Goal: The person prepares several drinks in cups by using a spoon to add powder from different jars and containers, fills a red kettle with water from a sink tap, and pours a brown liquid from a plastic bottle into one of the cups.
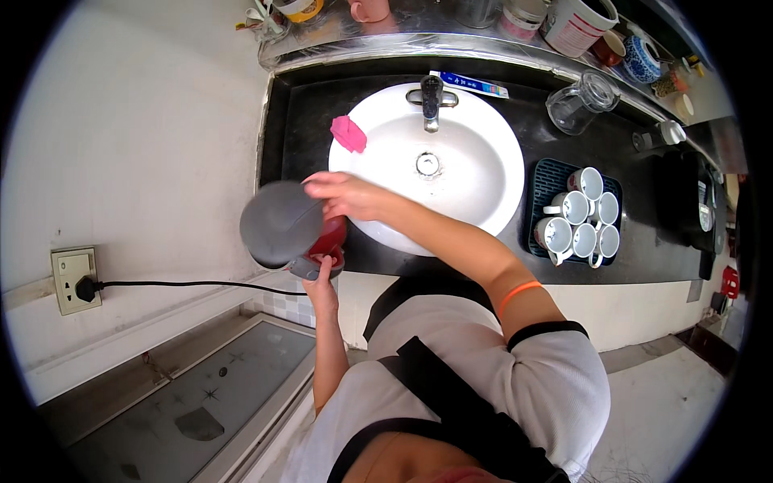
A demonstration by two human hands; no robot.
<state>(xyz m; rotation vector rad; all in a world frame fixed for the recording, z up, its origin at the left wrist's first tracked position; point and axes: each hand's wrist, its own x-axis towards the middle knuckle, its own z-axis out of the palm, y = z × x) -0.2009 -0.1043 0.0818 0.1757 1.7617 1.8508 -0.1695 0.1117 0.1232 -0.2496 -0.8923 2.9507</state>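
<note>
- At the counter's left end, gripping with the left hand (324, 274) the grey part of a red appliance (333, 235) topped by a grey disc (282, 221); fingers mostly hidden.
- At the disc's rim, right hand (348, 195) half-open, fingers bent against it; pinching or just touching, cannot tell.
- Near the left wrist, black cord (201, 282), joint out of sight.
- On the ridged tray (547, 172), six white mugs (573, 209); contents hard to make out.
- Beyond, clear glass jug (568, 113); shelf containers (580, 28), some cut off.

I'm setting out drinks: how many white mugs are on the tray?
6, all on the dark tray: back mug, middle-left mug, middle-right mug, front-left mug, front-centre mug, front-right mug. None looks hidden.
</note>
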